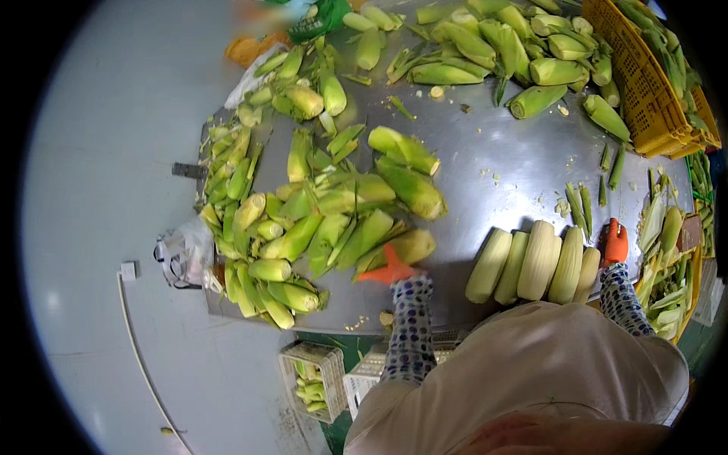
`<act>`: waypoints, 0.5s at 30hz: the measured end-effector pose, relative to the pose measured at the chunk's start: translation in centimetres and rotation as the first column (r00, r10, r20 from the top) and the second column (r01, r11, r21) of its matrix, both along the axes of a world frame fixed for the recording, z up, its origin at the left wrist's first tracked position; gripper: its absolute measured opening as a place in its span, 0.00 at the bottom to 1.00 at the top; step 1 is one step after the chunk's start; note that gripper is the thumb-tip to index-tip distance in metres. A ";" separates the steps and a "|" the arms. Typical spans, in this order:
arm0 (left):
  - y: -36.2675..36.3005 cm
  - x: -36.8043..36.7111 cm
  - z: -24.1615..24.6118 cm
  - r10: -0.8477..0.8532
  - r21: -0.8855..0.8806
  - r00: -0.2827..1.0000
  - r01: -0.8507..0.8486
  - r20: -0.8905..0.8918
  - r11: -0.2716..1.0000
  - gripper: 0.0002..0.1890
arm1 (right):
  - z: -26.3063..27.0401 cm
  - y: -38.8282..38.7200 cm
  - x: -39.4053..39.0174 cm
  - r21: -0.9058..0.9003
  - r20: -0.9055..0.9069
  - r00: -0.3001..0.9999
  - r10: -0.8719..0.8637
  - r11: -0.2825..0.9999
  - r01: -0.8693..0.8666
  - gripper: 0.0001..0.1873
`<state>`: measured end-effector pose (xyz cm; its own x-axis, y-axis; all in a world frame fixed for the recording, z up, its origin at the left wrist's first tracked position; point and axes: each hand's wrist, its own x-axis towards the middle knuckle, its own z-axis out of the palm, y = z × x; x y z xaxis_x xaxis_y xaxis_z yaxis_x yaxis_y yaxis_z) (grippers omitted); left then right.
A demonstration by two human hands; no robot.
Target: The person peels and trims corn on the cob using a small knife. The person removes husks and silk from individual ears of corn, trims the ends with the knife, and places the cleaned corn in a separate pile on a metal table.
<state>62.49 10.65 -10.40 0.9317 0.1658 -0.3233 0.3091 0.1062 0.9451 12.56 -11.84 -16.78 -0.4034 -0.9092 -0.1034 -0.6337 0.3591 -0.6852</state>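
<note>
My left hand (393, 268), in an orange glove and slightly blurred, spreads its fingers over the near end of a husked corn pile. It overlaps a pale green corn ear (418, 245); contact is not clear. My right hand (616, 243), also orange-gloved, is at the right side of the metal table (455, 210), and whether it holds anything cannot be told. Between the hands, close to my body, several trimmed ears in pale inner husk (536, 261) lie side by side. Leafy green ears (364, 190) are heaped left of them.
More unpeeled corn (512, 45) covers the far side, beside a yellow plastic crate (642, 79). Stripped husks (671, 284) fill a yellow container at right. Loose leaf strips (580, 207) and kernels dot the tabletop. A pale crate (335, 392) with corn stands on the floor.
</note>
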 end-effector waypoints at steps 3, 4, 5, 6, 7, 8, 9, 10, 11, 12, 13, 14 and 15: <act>-4.9 -2.4 -2.2 -0.085 0.021 0.992 0.084 0.090 0.996 0.59 | -1.4 -0.3 -1.7 -0.013 -0.026 1.000 0.007 1.000 -0.007 0.33; -6.8 -3.1 -2.4 -0.169 -0.050 0.979 0.175 0.110 0.983 0.58 | -1.6 -0.3 -2.1 -0.031 -0.028 1.000 -0.007 1.000 0.006 0.33; -8.4 -3.3 -2.4 -0.243 -0.116 0.960 0.259 0.138 0.959 0.57 | -1.5 -0.3 -1.7 -0.048 -0.027 1.000 -0.013 0.999 0.012 0.33; -10.2 -2.6 -3.1 -0.371 -0.137 0.922 0.384 0.112 0.913 0.54 | -1.0 -0.1 -1.2 -0.064 -0.027 0.999 -0.019 0.998 0.017 0.32; -12.3 -1.6 -3.8 -0.490 -0.160 0.867 0.498 0.090 0.852 0.51 | 0.0 0.1 0.0 -0.042 0.056 0.998 -0.024 0.999 0.027 0.32; -14.7 -0.4 -3.5 -0.584 -0.269 0.797 0.603 0.156 0.751 0.48 | 1.6 0.2 1.6 -0.017 0.141 0.989 -0.031 0.999 0.034 0.31; -16.9 0.7 -2.9 -0.656 -0.364 0.717 0.691 0.236 0.624 0.46 | 2.5 0.2 2.2 0.009 0.225 0.974 -0.038 0.999 0.037 0.30; -19.2 0.7 -1.6 -0.757 -0.486 0.618 0.738 0.210 0.468 0.45 | 1.5 0.1 1.0 -0.007 0.338 0.940 -0.049 0.998 0.055 0.28; -20.6 1.0 0.0 -0.832 -0.590 0.515 0.743 0.205 0.315 0.44 | 1.7 0.1 1.1 -0.005 0.285 0.958 -0.024 1.000 0.026 0.26; -21.8 0.7 0.9 -0.841 -0.539 0.513 0.764 0.173 0.355 0.44 | 2.3 0.0 1.4 -0.007 0.231 0.973 0.005 1.000 -0.003 0.25; -22.5 -0.4 1.1 -0.850 -0.486 0.512 0.779 0.128 0.396 0.44 | 2.6 0.2 1.3 0.002 0.172 0.985 0.030 1.000 -0.031 0.24; -23.0 -1.5 1.2 -0.864 -0.337 0.474 0.852 0.168 0.401 0.44 | 1.7 -0.1 0.8 0.009 0.176 0.984 0.007 1.000 -0.009 0.26; -22.7 -2.3 1.1 -0.877 -0.172 0.440 0.895 0.194 0.411 0.43 | 1.4 -0.2 0.8 -0.013 0.187 0.982 0.023 1.000 -0.020 0.26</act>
